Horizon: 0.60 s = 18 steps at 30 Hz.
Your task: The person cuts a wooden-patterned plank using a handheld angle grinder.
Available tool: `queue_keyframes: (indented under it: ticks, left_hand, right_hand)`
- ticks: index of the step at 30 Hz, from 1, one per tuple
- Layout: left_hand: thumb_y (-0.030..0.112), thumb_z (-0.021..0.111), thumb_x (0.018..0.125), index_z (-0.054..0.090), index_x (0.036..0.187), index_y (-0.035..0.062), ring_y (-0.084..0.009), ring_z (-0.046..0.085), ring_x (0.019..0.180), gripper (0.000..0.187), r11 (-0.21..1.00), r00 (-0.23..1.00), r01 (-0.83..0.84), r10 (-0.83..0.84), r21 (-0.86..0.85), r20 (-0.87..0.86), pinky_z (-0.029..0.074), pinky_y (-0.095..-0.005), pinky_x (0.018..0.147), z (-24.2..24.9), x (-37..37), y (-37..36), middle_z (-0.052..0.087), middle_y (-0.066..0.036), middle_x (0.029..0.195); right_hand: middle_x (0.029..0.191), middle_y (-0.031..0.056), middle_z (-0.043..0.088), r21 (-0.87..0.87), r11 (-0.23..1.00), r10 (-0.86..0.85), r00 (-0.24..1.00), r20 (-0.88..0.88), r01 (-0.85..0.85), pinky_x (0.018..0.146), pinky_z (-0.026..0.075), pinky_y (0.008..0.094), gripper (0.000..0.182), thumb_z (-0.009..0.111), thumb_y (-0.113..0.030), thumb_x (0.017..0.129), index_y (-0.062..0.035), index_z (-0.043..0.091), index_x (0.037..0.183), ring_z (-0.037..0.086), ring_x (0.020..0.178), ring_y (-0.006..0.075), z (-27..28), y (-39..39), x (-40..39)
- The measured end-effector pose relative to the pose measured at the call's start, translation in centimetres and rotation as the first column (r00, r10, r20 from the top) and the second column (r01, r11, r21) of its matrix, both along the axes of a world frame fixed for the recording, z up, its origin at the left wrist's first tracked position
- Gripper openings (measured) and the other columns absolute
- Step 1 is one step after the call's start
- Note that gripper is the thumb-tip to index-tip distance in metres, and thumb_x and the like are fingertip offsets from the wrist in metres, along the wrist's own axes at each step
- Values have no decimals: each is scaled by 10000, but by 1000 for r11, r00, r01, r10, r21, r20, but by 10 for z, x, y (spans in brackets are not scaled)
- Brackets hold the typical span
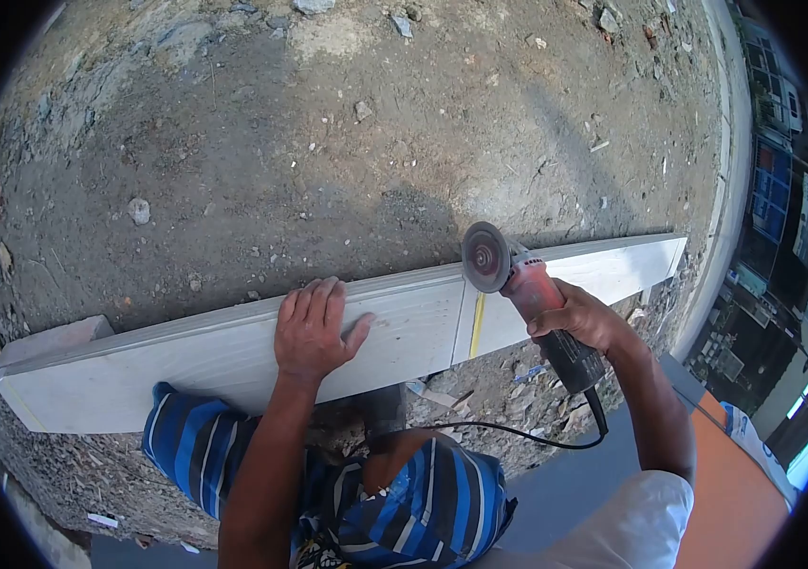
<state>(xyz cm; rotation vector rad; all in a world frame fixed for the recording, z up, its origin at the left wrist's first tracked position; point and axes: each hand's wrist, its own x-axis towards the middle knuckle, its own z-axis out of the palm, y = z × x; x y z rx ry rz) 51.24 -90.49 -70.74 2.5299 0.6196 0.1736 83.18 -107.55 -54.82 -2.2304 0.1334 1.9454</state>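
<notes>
My right hand (575, 318) is wrapped round the body of a red and black angle grinder (538, 302), whose round disc (486, 257) faces up at the upper left, over the far edge of a long white board (394, 332). My left hand (314, 327) lies on the board left of the disc, fingers spread over its far edge and thumb out to the right. Near the disc, a dark line and a yellow strip (477, 324) cross the board. A black cable (556, 442) curves from the grinder's lower end. Whether the disc touches the board cannot be made out.
A block (57, 339) supports the board's left end. Stony dirt ground (261, 180) surrounds it. My knees, in striped blue cloth (423, 503), are close below the board. An orange surface (726, 474) and a building are at the right.
</notes>
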Motion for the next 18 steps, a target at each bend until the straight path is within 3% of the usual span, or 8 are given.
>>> queue_keyframes:
  ticks: [18]
  left_hand:
    - [432, 752, 848, 661, 1151, 37, -265, 645, 1075, 506, 1000, 1000, -10, 10, -7, 14, 469, -411, 946, -3, -2, 0, 676, -101, 1157]
  right_hand:
    - [962, 106, 660, -49, 997, 63, 998, 5, -63, 782, 524, 339, 652, 817, -280, 668, 16, 593, 1204, 654, 844, 201, -6, 6, -2]
